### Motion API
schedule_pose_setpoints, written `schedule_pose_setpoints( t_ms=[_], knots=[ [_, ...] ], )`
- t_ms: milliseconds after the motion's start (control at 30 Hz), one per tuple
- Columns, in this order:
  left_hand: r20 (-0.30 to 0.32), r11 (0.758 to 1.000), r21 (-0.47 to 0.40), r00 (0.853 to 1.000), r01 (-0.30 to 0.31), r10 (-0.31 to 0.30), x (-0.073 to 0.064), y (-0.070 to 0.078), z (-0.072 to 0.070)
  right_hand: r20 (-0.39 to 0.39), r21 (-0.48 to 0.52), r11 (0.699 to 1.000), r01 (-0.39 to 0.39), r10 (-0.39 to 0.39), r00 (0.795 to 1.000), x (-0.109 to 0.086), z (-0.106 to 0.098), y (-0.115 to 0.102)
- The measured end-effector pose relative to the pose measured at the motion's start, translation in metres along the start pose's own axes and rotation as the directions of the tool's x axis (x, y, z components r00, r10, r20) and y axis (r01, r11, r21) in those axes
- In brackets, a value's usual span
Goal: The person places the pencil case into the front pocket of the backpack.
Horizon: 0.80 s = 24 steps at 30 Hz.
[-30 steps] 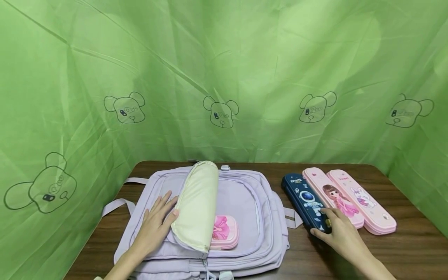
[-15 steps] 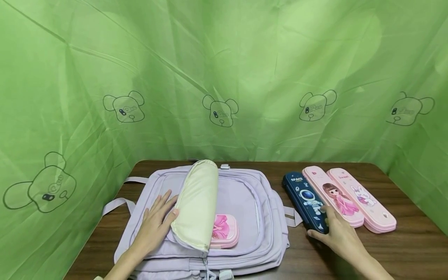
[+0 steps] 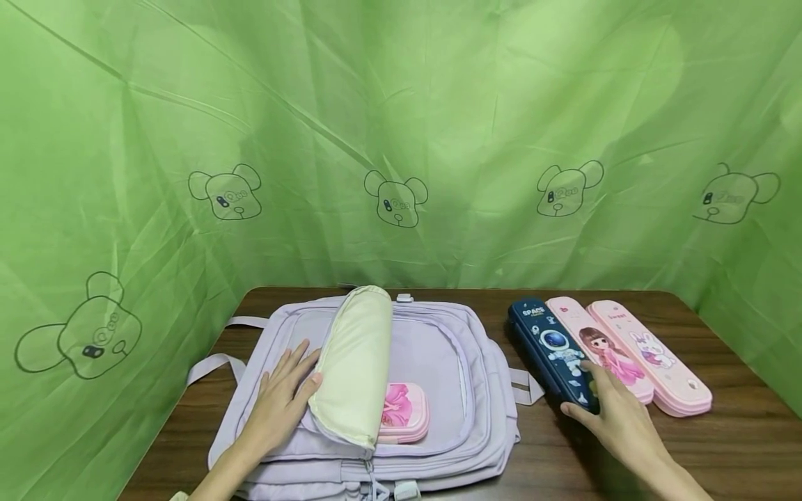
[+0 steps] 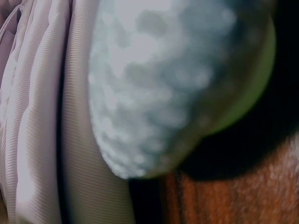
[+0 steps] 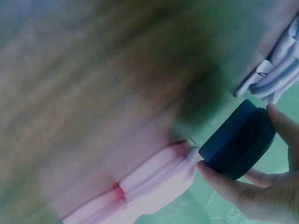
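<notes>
My left hand rests with fingers spread on a lilac backpack, its thumb against the cream lining of the folded-back flap. Inside the opened front lies a pink case with a flower print, partly hidden by that flap. At the right, my right hand grips the near end of a navy pencil case printed with an astronaut and "SPACE". The right wrist view shows this navy case between thumb and fingers. In the left wrist view, backpack fabric runs beside a blurred pale-green textured thing.
Two pink pencil cases lie right of the navy one: one with a girl in a pink dress, one with a rabbit. Backpack straps spread over the brown wooden table. Green curtain encloses the back and sides.
The navy pencil case, held by my right hand, has shifted slightly right and away from me, now overlapping the girl case's edge. My left hand stays on the backpack.
</notes>
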<state>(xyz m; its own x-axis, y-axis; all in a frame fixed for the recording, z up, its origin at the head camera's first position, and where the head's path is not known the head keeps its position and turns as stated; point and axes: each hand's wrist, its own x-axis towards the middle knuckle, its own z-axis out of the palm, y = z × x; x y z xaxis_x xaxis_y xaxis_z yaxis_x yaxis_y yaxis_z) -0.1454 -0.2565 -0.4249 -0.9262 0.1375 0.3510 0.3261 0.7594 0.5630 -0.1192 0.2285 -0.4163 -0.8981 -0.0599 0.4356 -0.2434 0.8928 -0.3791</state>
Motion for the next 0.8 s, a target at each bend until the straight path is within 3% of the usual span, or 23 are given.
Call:
schedule_pose_setpoints(
  t_ms=[367,633,800],
  knots=[
    [0.003,1.0,0.003,1.0,0.001,-0.001,-0.001,0.0,-0.001,-0.037,0.036,0.998,0.046,-0.045,0.998,0.015,-0.025,-0.017],
    [-0.001,1.0,0.007,1.0,-0.002,0.002,-0.001,-0.001,0.0,-0.06,0.051,0.991,0.126,-0.123,0.991,0.016,-0.03,-0.029],
    [-0.001,1.0,0.006,1.0,-0.003,0.003,-0.001,-0.002,0.001,-0.036,0.078,0.986,0.148,-0.145,0.989,0.015,-0.031,-0.035]
  ],
)
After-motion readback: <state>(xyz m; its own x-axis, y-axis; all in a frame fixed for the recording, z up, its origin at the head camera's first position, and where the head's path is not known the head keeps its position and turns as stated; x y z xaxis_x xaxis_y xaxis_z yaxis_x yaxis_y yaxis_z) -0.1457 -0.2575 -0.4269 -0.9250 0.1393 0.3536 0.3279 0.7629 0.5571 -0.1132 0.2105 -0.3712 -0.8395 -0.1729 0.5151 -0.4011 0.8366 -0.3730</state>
